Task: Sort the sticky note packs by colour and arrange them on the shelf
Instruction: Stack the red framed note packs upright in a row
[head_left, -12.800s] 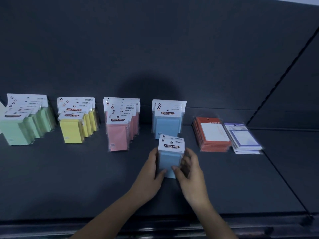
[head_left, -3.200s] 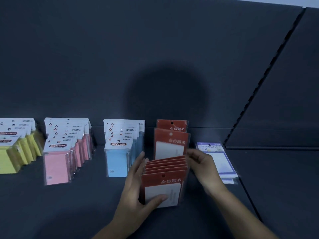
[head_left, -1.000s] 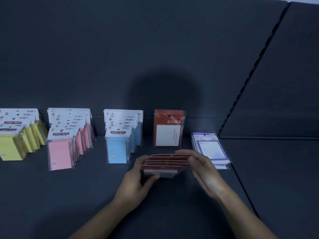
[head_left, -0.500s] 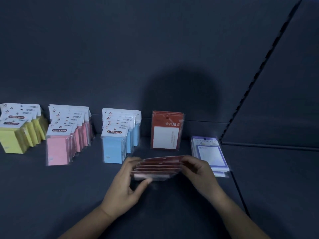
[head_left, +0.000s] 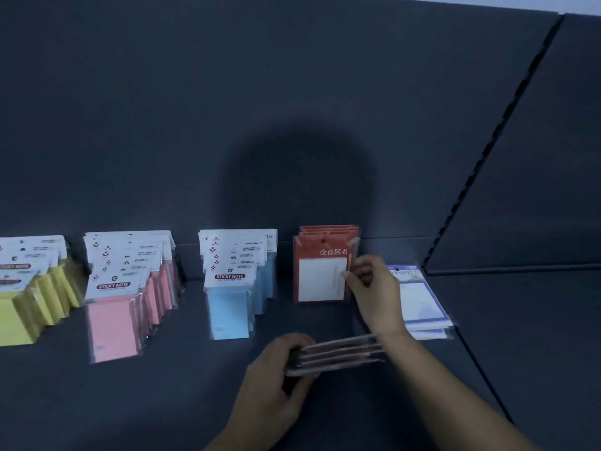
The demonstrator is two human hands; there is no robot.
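Shelf [head_left: 162, 402]: dark and flat, with a dark back panel [head_left: 260, 109] behind it.

Rows, left to right, all upright with white header cards on top and fronts facing the viewer:
- Yellow packs [head_left: 29, 294], cut off by the left edge of the view.
- Pink packs [head_left: 123, 297], a staggered row running front to back.
- Blue packs [head_left: 232, 288], the same arrangement.

Standing red packs [head_left: 320, 275]: a short upright row at the back, just right of the blue. The long axis is vertical, the hang-hole end is up, and the white panel faces forward.

Purple packs [head_left: 422, 301]: a small pile lying flat on the far right, with the long axis running front to back.

Held red stack [head_left: 341, 353]: several packs lying nearly flat above the shelf front, edges toward the viewer. The long axis runs left to right and rises slightly to the right.

Left hand [head_left: 276, 382]: fingers curled round the left end of the held red stack.

Right hand [head_left: 374, 288]: fingertips pinching the right edge of the frontmost standing red pack.
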